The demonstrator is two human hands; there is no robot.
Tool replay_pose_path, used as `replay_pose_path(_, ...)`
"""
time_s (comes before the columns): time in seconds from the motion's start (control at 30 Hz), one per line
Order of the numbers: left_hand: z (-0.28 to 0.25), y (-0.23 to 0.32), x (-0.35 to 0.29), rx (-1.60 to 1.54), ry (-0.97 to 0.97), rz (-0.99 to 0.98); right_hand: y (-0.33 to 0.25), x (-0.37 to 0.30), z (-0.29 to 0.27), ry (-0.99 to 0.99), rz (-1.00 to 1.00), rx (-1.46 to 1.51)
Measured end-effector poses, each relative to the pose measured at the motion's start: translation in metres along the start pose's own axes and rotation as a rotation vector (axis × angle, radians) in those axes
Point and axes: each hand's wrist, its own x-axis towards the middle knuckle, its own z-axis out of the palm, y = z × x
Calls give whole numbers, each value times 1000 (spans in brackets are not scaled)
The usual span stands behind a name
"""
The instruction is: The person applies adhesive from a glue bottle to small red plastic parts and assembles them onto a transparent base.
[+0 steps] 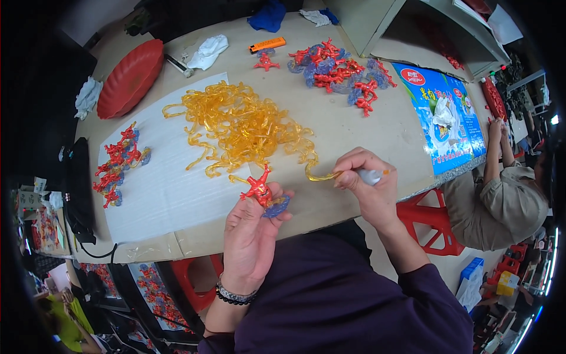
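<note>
My left hand (250, 233) is closed on a small red figurine (257, 189) with a clear bluish base (277, 206), held upright over the table's near edge. To its right, my right hand (377, 197) pinches the end of a curved, translucent yellow plastic strip (315, 172). Tucked in that same hand is a small white tube (371, 176) with an orange tip. Beyond both hands lies a tangled pile of similar yellow strips (242, 127), partly on a white sheet (171, 200).
At left, finished-looking red figurines (121, 162) stand in a row. More figurines (339, 71) are heaped at the far right, near an orange lighter (267, 45). A red dish (131, 79) sits far left. Another person (501, 194) sits at the right beside a red stool (430, 218).
</note>
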Motion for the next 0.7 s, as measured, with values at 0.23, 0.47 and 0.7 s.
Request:
replay_pose_path(0.23,13,-3,-2,199,103,-8,-17,10,15,-184,250,209)
replay_pose_path(0.47,7,-3,-2,173,113,-64,-14,13,18,-321,292,156)
replay_pose_path(0.7,7,-2,-1,180,105,-84,-15,14,18,-349,309,141)
